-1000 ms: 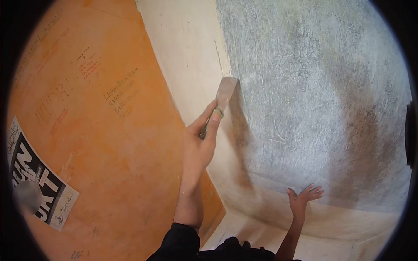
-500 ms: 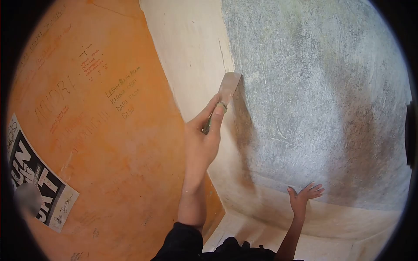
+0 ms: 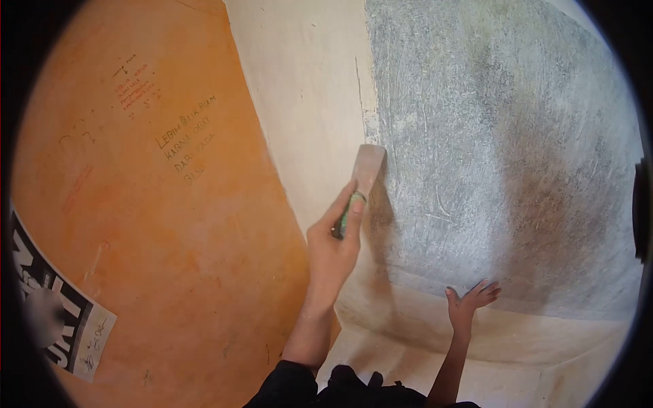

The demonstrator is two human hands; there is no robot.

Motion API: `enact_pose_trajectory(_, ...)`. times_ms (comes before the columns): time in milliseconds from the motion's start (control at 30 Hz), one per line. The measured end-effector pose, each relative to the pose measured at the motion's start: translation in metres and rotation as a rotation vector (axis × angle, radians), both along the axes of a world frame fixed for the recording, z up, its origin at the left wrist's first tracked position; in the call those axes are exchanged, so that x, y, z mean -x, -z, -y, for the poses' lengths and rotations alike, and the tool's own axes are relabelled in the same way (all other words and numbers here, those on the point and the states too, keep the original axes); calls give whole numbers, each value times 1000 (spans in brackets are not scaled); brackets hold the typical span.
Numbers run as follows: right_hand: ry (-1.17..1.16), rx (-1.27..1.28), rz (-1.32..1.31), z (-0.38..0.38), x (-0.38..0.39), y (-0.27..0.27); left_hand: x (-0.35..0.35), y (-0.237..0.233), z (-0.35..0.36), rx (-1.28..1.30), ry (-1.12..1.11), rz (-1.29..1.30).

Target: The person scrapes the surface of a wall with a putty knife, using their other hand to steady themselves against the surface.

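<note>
My left hand (image 3: 335, 248) is closed round the green handle of a scraper (image 3: 369, 162) with a flat, broad blade. The blade points up the wall and lies at the border between a cream strip (image 3: 306, 88) and a rough grey patch (image 3: 449, 136). Just above the blade, the border is ragged, with a thin crack in the cream beside it. Lower right, my right hand (image 3: 464, 308) has its fingers spread near the lower edge of the grey patch, seemingly resting on the wall.
To the left is an orange wall (image 3: 224, 272) with handwriting on it. A black and white sticker (image 3: 85, 333) is stuck at its lower left. Below the grey patch runs a cream band (image 3: 408, 306). Shadows of the arms fall on the wall.
The scraper and my left hand have moved down along the border, and pale marks show above the blade. My right hand stays nearly in place. The view has shifted slightly.
</note>
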State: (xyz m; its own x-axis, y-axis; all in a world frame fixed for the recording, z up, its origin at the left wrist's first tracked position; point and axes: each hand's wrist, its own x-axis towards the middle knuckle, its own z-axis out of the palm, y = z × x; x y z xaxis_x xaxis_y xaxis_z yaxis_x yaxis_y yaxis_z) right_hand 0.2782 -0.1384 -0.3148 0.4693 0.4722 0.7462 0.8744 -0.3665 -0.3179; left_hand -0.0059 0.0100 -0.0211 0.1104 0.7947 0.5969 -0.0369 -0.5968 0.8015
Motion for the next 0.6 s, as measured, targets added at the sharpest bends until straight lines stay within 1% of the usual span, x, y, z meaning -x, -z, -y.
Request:
enact_pose_trajectory(67, 91, -27, -129, 0, 20, -19, -7, -13, 8, 3, 12, 11)
enact_pose_trajectory(100, 101, -24, -126, -4, 35, -33, -8, -23, 7, 7, 22, 13)
enact_pose_trajectory(167, -66, -471, -258, -16, 74, -66, -9, -40, 1, 8, 2, 27)
enact_pose_trajectory(200, -52, -459, -256, -19, 90, -79, -7, -40, 1, 21, 15, 26)
enact_pose_trajectory(267, -341, -486, -245, -33, 117, -108, -3, -40, -2, -91, 17, -16)
enact_pose_trajectory(300, -489, -410, -352, -41, 130, -127, 0, -34, -5, -90, 36, -11)
enact_pose_trajectory(333, -630, -329, -465, -48, 144, -143, 6, -19, -6, -39, 124, -35)
enact_pose_trajectory(367, -766, -308, -655, -62, 161, -158, 11, -3, -6, 13, 215, -58)
enact_pose_trajectory(400, -898, -290, -843, -77, 177, -171, 14, 12, -5, 18, 244, -55)
enact_pose_trajectory(467, -1011, -401, -1289, -107, 209, -175, 17, 40, -7, 90, 409, -76)
enact_pose_trajectory(500, -984, -409, -1283, -114, 219, -187, 12, 49, -11, -137, 289, -102)
enact_pose_trajectory(533, -1075, -389, -1392, -118, 227, -205, 16, 50, -12, -130, 314, -94)
enact_pose_trajectory(567, -1169, -365, -1499, -121, 234, -214, 23, 48, -13, 19, 350, -78)
enact_pose_trajectory(600, -1147, -362, -1490, -125, 238, -208, 32, 46, -14, 170, 381, -60)
